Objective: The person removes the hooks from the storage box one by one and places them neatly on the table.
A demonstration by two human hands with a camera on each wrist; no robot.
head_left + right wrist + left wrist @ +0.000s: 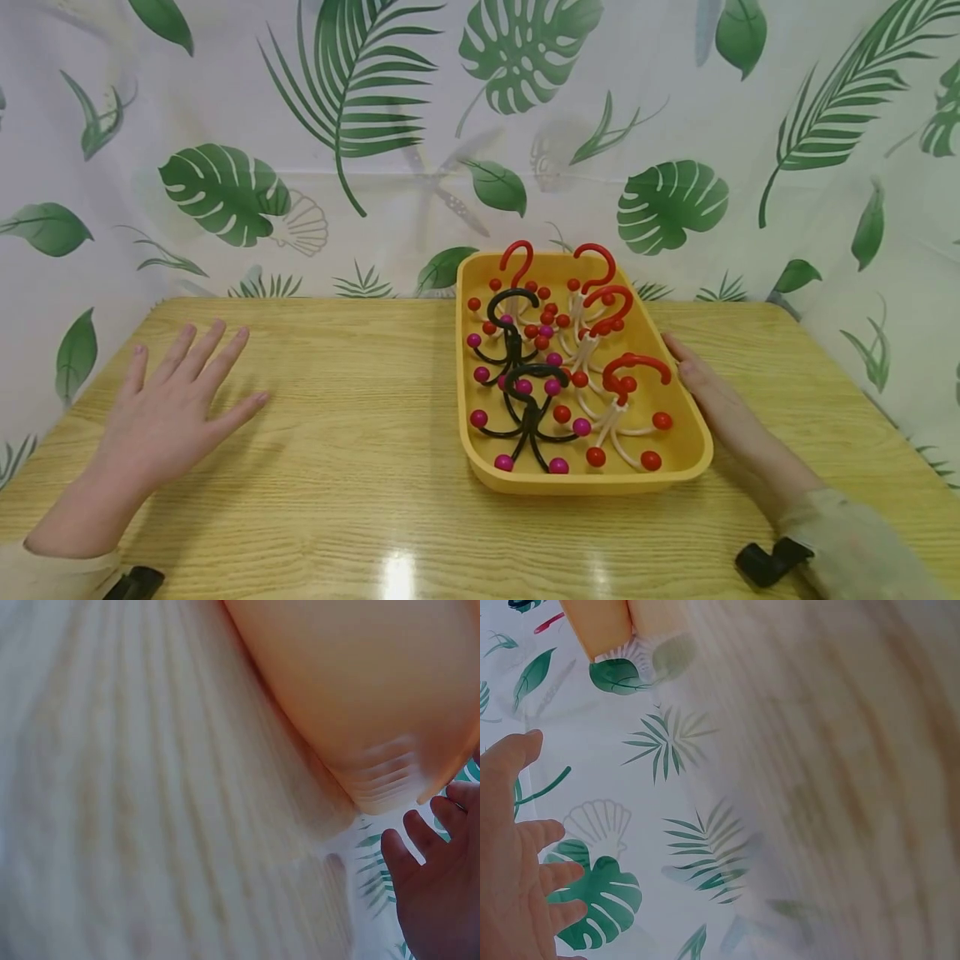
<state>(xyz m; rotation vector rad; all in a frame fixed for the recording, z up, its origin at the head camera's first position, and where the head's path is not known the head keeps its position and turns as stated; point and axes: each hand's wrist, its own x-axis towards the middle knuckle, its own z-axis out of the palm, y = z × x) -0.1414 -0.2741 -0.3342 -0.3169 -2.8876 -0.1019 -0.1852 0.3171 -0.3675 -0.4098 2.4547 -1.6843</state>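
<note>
Here, your left hand (167, 421) splays left of the yellow tray (577, 482); your right hand (726, 412), straight-fingered, flanks its right side.

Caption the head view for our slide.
Left hand spread over a pale wooden table; right hand beside a yellow rectangular tray holding red- and black-hooked, ball-tipped pieces.

Tray (592, 483): plain yellow. Within it, black hooked racks (530, 414), the nearer at 7 o'clock, carry magenta balls (478, 418); red-hooked racks (617, 408), one at 4 o'clock, have cream arms (636, 432) and red balls (596, 457). Worktop (360, 417): yellowish-tan, wood-grained. Backdrop (570, 196), 12 o'clock: white, printed with green leaves (667, 200) and faint grey shells (303, 223). Sleeves (862, 537): beige. Wrist fittings (761, 568): black.
</note>
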